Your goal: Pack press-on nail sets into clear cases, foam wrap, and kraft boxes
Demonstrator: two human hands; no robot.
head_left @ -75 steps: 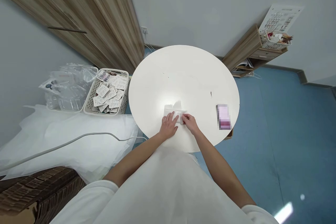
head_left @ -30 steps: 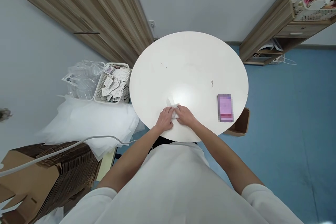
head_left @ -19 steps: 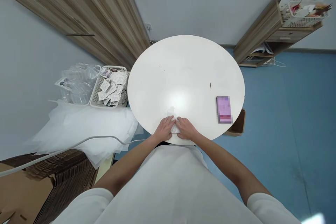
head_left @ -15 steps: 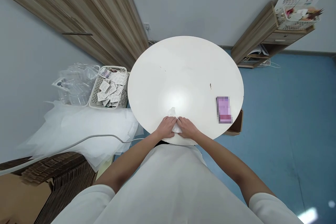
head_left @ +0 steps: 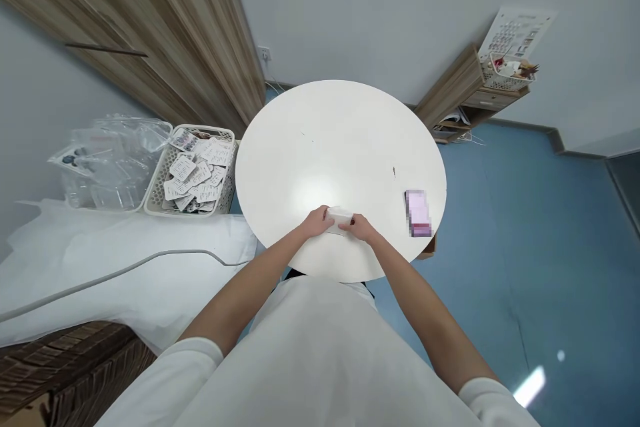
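Both hands meet over the near edge of the round white table [head_left: 340, 140], gripping a small white folded packet [head_left: 339, 217] between them. The left hand [head_left: 317, 223] has its fingers curled round the packet's left end, thumb on top; the right hand [head_left: 361, 228] pinches the right end with closed fingertips. The packet sits just above the tabletop or on it — which of the two cannot be told — a little nearer than the bright glare spot on the surface.

To the right on the table, well apart from the hands, lies a pink, blurred card [head_left: 417, 213] close to the rim. Off the table to the left stands a white basket [head_left: 226, 167] heaped with small printed packets, and just beside it a pile of clear plastic trays [head_left: 107, 160]. White sheeting [head_left: 125, 240] spreads below them, a grey cable [head_left: 130, 269] running across it. A wooden cabinet [head_left: 165, 33] rises behind — and a low shelf [head_left: 463, 97] stands by the far wall on the blue floor [head_left: 540, 233]
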